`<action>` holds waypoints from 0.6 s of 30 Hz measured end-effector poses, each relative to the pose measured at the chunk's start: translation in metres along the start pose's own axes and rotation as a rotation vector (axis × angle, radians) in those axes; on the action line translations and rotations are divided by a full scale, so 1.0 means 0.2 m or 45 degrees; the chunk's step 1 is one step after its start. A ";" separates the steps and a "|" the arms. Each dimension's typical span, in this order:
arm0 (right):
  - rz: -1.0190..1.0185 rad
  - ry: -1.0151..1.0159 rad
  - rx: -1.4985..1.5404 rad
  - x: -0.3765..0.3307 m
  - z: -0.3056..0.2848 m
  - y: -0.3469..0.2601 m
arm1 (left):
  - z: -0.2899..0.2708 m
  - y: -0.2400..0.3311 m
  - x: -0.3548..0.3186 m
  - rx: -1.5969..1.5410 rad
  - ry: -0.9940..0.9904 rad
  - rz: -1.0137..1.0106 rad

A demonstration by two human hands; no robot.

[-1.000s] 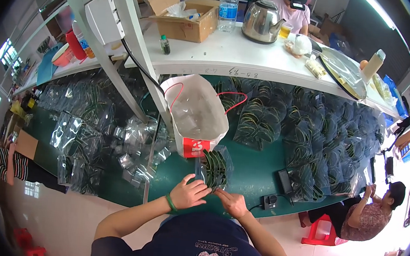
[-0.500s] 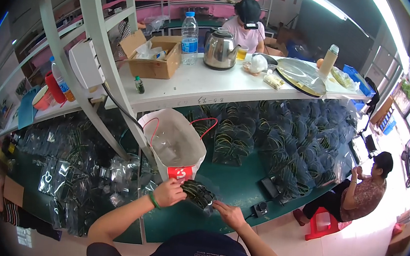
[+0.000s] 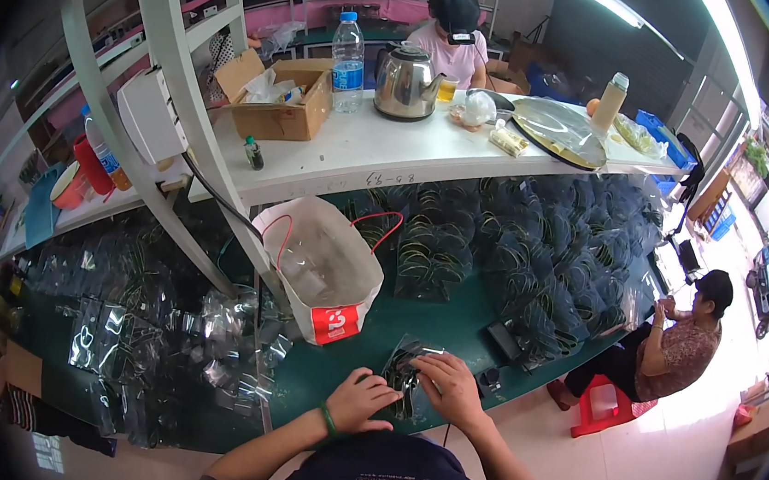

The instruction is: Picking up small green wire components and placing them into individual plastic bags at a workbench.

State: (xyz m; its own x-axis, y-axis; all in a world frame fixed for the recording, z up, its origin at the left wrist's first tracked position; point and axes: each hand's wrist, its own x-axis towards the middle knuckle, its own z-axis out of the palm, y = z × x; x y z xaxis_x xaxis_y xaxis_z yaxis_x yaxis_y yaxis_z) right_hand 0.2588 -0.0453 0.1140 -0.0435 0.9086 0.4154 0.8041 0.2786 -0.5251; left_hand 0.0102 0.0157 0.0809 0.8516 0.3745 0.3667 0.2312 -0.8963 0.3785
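Note:
A clear plastic bag with dark, coiled, cord-like pieces (image 3: 402, 364) lies on the green table in front of me. My right hand (image 3: 451, 391) reaches over its right side, fingers bent down and gripping the plastic. On the left, my left hand (image 3: 359, 404) wears a green wristband; its fingers are stretched with the thumb apart, and the fingertips touch the bag's edge. Just beyond stands an open white paper bag (image 3: 344, 273) with red handles and a red patch; some clear plastic shows inside it.
Many similar bagged coils (image 3: 539, 264) cover the table's far right. Clear packets (image 3: 115, 344) are heaped at the left. A black box (image 3: 503, 342) and a small black device (image 3: 490, 378) sit to the right. Above is a white shelf (image 3: 319, 155) with a kettle (image 3: 407, 85). Co-workers sit nearby.
The bag of coils has come nearer to me, away from the paper bag, and turned more upright. My left hand has moved right and down and loosened; my right hand now lies over the bag.

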 end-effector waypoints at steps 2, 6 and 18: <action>-0.052 -0.255 0.063 -0.09 0.05 0.00 | 0.04 -0.10 -0.11 0.158 -0.102 0.080; -0.096 -0.321 -0.036 -0.20 0.10 0.03 | 0.14 -0.20 -0.14 0.161 -0.094 0.110; -0.238 -0.337 -0.288 -0.31 0.22 0.00 | 0.14 -0.22 -0.10 0.100 0.017 0.034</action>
State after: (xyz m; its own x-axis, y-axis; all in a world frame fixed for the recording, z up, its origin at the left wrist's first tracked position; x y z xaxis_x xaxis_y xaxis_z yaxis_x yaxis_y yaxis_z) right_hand 0.2358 -0.0887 0.0556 -0.3290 0.9059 0.2669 0.8771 0.3978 -0.2692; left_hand -0.0047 0.0408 0.0330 0.8519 0.3530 0.3869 0.2451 -0.9216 0.3011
